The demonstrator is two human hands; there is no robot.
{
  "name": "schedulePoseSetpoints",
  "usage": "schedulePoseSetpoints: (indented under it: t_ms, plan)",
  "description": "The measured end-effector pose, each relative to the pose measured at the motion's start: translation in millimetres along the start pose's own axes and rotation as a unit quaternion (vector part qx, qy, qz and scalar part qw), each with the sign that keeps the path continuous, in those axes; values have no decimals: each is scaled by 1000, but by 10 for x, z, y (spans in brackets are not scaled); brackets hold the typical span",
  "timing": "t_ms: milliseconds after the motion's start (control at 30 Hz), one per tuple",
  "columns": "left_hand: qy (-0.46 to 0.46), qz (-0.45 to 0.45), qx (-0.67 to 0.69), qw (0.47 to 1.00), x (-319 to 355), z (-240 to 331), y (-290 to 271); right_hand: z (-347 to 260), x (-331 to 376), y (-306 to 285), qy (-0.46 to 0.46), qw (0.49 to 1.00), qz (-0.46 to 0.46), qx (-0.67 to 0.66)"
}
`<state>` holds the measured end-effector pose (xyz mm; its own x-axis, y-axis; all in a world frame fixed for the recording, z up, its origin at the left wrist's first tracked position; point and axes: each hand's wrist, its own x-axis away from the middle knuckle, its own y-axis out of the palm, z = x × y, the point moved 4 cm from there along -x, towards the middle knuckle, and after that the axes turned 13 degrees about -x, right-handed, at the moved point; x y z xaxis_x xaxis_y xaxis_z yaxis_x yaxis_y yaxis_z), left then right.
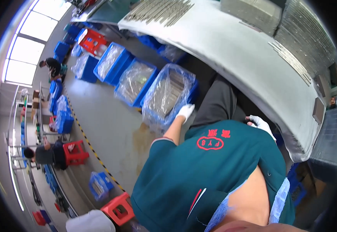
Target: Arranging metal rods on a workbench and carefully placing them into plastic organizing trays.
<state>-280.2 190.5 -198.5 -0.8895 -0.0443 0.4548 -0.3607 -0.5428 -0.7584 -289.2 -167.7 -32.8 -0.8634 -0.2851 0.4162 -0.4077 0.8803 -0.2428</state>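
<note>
My left hand (pixel 185 112), in a white glove, is at the near corner of a blue crate (pixel 195 91) lined with a clear plastic bag (pixel 153 110). Whether it grips the crate's rim or the bag is unclear, as its fingers blur together. Grey, flat strip-like pieces (pixel 168 94) lie stacked inside the bag. My right hand (pixel 262 125), also in a white glove with bare fingertips, hovers by my lap near the table's edge. Its fingers are a little apart, and I see nothing in them.
A white-covered table (pixel 230 42) curves along the right, bearing grey strips (pixel 160 11) and tall grey stacks (pixel 305 38). More bagged blue crates (pixel 135 83) stand in a row on the floor. Red stools (pixel 119 208) are at left and behind; two people (pixel 54 67) sit farther off.
</note>
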Motion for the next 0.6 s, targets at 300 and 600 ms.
schedulePoseSetpoints:
  t_ms: [300,600]
  plan:
    - [-124,-110,-1,986,667,-588,329,1355,-171,11,189,883,-12,-429]
    - [-242,-177,93,950,1303,-885,576,-333,310,-62,-136,976,50,-160]
